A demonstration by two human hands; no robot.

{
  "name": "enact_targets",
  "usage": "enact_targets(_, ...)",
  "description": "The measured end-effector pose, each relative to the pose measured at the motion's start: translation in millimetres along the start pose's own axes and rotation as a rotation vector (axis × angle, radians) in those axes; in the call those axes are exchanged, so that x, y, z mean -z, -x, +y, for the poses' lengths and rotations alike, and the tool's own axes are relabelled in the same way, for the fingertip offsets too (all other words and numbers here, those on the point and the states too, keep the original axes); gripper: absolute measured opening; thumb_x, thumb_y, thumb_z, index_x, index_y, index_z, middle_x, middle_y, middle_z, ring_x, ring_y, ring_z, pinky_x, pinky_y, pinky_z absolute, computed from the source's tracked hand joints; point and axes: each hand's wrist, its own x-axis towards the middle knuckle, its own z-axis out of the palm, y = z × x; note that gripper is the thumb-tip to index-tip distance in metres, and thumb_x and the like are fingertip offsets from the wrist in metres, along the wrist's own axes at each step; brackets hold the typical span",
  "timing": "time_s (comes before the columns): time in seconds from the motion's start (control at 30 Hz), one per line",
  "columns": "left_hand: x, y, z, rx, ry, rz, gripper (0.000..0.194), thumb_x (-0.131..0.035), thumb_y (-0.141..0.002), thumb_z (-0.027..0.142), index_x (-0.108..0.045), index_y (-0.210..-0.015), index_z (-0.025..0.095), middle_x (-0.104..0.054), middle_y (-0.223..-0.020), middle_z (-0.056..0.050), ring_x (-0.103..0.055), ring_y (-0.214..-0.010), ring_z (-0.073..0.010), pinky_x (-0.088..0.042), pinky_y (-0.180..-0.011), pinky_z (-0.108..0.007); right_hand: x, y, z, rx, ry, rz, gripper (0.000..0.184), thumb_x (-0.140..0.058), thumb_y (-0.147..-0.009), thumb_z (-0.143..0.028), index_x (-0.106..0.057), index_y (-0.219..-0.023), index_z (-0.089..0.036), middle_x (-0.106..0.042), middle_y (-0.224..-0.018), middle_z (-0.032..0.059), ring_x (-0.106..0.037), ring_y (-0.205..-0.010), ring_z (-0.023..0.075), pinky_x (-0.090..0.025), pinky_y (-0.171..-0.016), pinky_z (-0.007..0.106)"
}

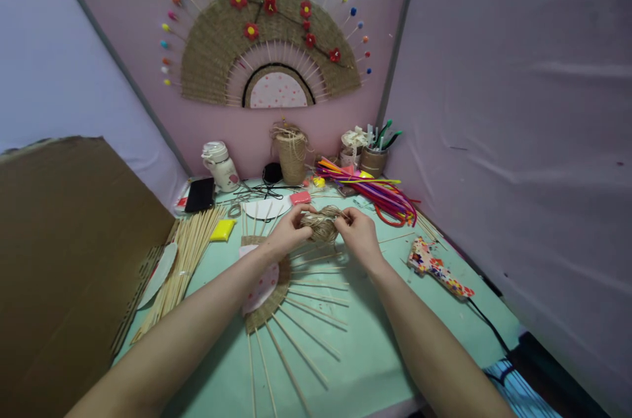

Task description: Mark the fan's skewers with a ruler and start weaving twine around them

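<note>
A loose bundle of brown twine (320, 226) is held up between both hands, over the table. My left hand (295, 228) grips its left side. On the right side, my right hand (356, 231) pinches the twine with thumb and fingers. Beneath my left forearm lies a half-round fan base (284, 278), its brown woven band around a pink dotted centre. Thin wooden sticks (316, 338) radiate from the band across the table, and my left arm hides part of the base.
A finished fan (207, 62) with red flowers hangs on the back wall. Bamboo sticks (190, 253) and cardboard (74, 260) lie left. A twine cone (292, 158), white bottle (221, 168) and pipe cleaners (380, 197) stand or lie behind. A patterned glue gun (437, 268) rests right.
</note>
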Motion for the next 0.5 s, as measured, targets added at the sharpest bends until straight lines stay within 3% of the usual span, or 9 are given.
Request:
enact_targets(0.13,10.1,-1,-4,0.017,0.126,0.009,0.045,-0.052,-0.054,0.008,-0.055,-0.097,0.021,-0.061,-0.073,0.004,-0.055,-0.063,-0.0112,-0.043,-0.057,-0.022,11,-9,10,-0.026,0.011,0.093,0.013,-0.048,-0.068,-0.03,-0.05,-0.059,-0.021,-0.045,-0.053,-0.0044,-0.04,-0.055,0.0129,-0.028,-0.055,0.025)
enact_targets(0.23,21.7,-1,-2,0.048,0.303,0.057,0.048,-0.052,-0.052,0.007,-0.054,-0.098,0.022,-0.065,-0.083,0.002,-0.06,-0.07,-0.0135,-0.048,-0.062,-0.025,23,-20,22,-0.073,-0.067,0.167,0.014,-0.049,-0.067,-0.03,-0.049,-0.058,-0.02,-0.043,-0.052,-0.0045,-0.037,-0.053,0.0121,-0.028,-0.053,0.025)
enact_targets(0.37,34.3,-2,3,0.147,0.5,0.036,0.057,-0.052,-0.052,0.004,-0.055,-0.107,0.021,-0.068,-0.101,-0.003,-0.065,-0.086,-0.0169,-0.053,-0.077,-0.032,28,-28,34,-0.123,-0.236,0.174,0.014,-0.051,-0.067,-0.031,-0.047,-0.058,-0.021,-0.037,-0.05,-0.0067,-0.031,-0.049,0.0099,-0.027,-0.048,0.024)
enact_targets(0.5,43.9,-3,1,0.218,0.703,0.018,0.054,-0.052,-0.058,0.008,-0.054,-0.112,0.018,-0.069,-0.1,-0.007,-0.068,-0.088,-0.02,-0.055,-0.082,-0.036,28,-28,34,-0.152,-0.348,0.181,0.015,-0.052,-0.071,-0.033,-0.046,-0.063,-0.022,-0.034,-0.048,-0.0086,-0.03,-0.045,0.009,-0.026,-0.043,0.023)
